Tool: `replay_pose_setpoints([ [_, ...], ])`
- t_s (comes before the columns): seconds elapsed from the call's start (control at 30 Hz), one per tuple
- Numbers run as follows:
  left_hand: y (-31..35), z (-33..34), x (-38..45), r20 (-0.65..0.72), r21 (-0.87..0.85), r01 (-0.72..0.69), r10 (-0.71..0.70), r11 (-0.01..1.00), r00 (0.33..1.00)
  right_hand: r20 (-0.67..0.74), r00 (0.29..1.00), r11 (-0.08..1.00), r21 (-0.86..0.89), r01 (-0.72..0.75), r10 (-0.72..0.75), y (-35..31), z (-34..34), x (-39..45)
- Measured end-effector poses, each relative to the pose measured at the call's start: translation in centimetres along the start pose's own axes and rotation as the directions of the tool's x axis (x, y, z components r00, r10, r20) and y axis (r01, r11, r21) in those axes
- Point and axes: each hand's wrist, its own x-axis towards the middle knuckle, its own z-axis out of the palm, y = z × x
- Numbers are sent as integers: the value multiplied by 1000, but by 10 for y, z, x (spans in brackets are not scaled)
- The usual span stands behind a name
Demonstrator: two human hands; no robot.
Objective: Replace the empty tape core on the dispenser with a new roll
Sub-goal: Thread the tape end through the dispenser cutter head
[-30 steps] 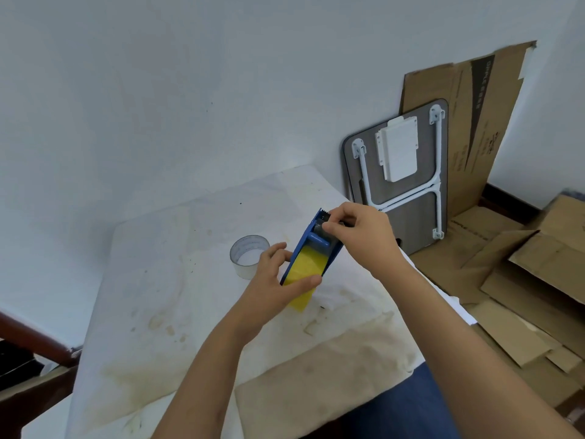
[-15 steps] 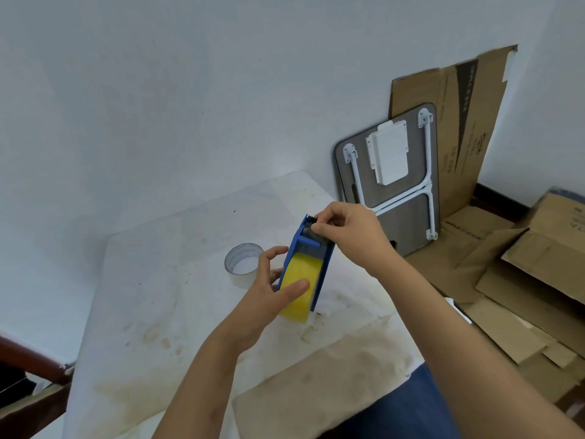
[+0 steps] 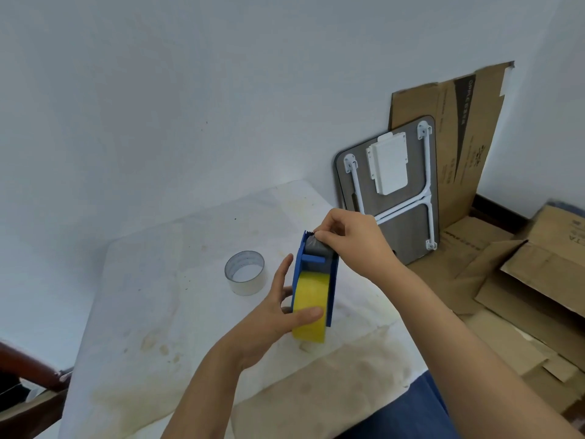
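Note:
A blue tape dispenser [image 3: 332,280] stands upright over the stained white table [image 3: 158,296], with a yellow tape roll [image 3: 308,299] seated in it. My left hand [image 3: 272,315] grips the dispenser and roll, thumb across the yellow tape. My right hand [image 3: 351,239] pinches at the grey roller and toothed blade at the dispenser's top end; whether a tape end lies between the fingers is not visible. An empty clear tape core [image 3: 244,276] stands on the table just left of the dispenser.
A folded lap table [image 3: 402,217] leans against the wall to the right, with flattened cardboard [image 3: 459,128] behind it and cardboard boxes [image 3: 538,274] on the floor. A dark wooden rail [image 3: 28,369] shows at the lower left. A brown stained sheet [image 3: 316,391] covers the table's near edge.
The dispenser has turned more upright and end-on to me, and both hands shifted slightly left with it. My right fingers stay at the blade end. The empty core has not moved.

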Motion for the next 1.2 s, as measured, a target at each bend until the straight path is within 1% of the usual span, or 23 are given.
replay_pose_setpoints([
  [0.2,-4,-4,-4,44,-22,18,-17,1000,999,14,1000,1000,11,-5,5,-1,3,-2],
  [0.47,-5,-5,-10,82,41,26,-29,999,996,-7,1000,1000,8,-10,10,-5,4,-5],
  [0.67,-8,-8,-12,96,53,42,-47,998,994,0,999,996,75,-45,45,-5,5,-6],
  [0.83,-7,-8,-15,116,101,27,-38,995,992,-5,998,991,121,-54,55,-8,3,-6],
  [0.97,-6,-9,-16,132,128,36,-53,991,990,0,995,983,158,-94,96,-5,4,-5],
  [1.1,-3,-9,-17,128,222,73,-103,972,986,19,993,977,174,-121,120,-4,5,-6],
  [1.2,-3,-9,-17,145,283,76,-121,956,982,24,988,952,265,-156,155,-4,5,-7],
])
